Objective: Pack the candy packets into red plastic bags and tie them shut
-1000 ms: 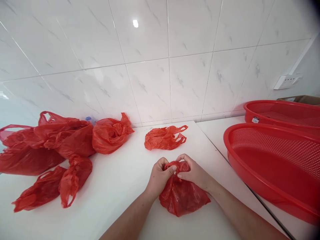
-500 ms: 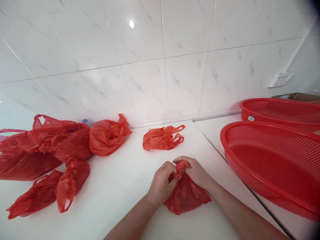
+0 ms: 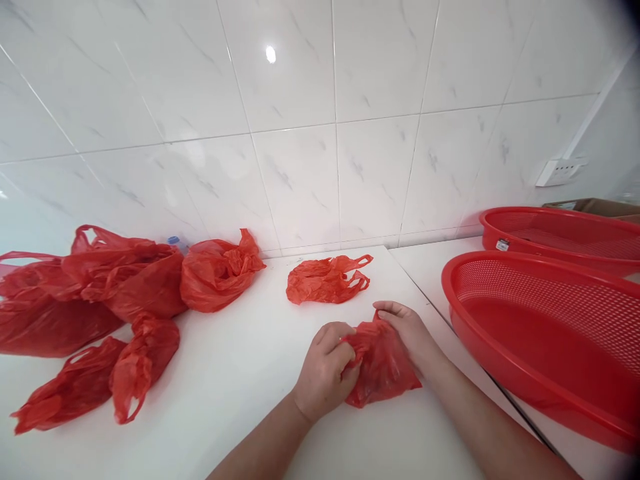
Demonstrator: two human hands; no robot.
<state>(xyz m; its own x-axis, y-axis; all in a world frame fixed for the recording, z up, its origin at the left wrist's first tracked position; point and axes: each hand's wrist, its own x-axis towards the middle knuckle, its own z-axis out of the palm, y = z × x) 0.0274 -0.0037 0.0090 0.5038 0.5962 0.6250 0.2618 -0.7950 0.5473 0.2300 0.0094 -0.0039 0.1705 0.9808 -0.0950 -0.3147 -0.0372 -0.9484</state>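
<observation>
A red plastic bag point(image 3: 384, 370) rests on the white table in front of me, its lower part spread and its contents showing only as dark shapes through the film. My left hand point(image 3: 327, 367) is closed around the gathered mouth on the bag's left side. At the upper right edge, my right hand point(image 3: 409, 333) pinches the film between thumb and fingers. The mouth is stretched between both hands. Just beyond them lies a flat, crumpled red plastic bag point(image 3: 325, 280) with its handle loops pointing right, touched by neither hand.
Several filled red bags point(image 3: 135, 280) crowd the table's left side, with a blue bottle cap point(image 3: 173, 241) behind them. Two red mesh baskets point(image 3: 530, 380) stand at the right, past a seam in the tabletop. A tiled wall point(image 3: 295, 180) with a socket point(image 3: 560, 172) closes off the back.
My hands have moved apart, the right one up and to the right. The bag's mouth, twisted together before, is now loosened and pulled wider.
</observation>
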